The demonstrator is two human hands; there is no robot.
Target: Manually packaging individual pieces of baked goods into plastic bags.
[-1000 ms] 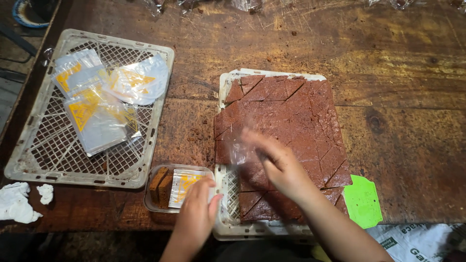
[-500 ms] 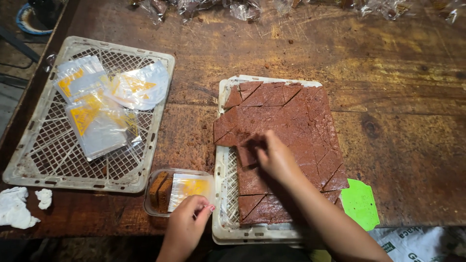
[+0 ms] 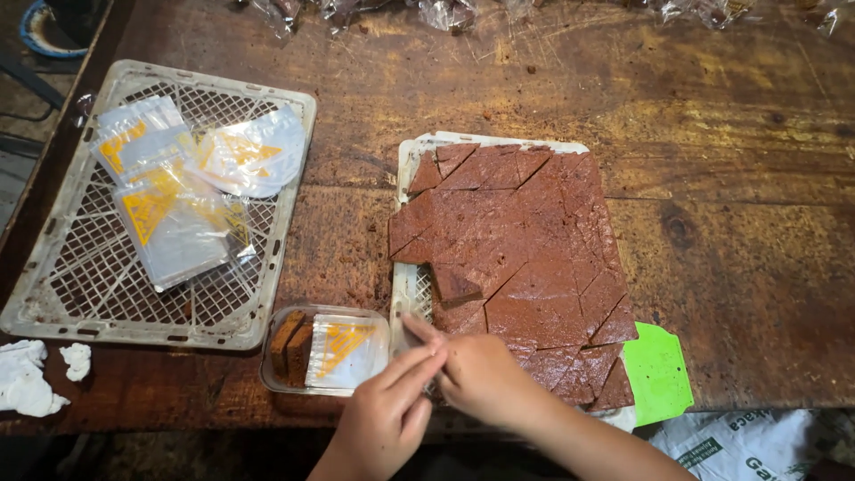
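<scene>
At the table's near edge, the left hand [image 3: 383, 419] and right hand [image 3: 481, 379] meet, fingers pinching something small and clear; what exactly, I cannot tell. Just left sits a tub [image 3: 278, 374] with a bag [image 3: 346, 352]; above them, cut brown slabs [image 3: 525, 240] cover a tray [image 3: 403, 285].

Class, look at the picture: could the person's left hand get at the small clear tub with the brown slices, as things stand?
Probably yes. The left hand sits just beside the tub, whose open top faces up. Nothing lies between them; only a printed bag covers part of the tub.
</scene>
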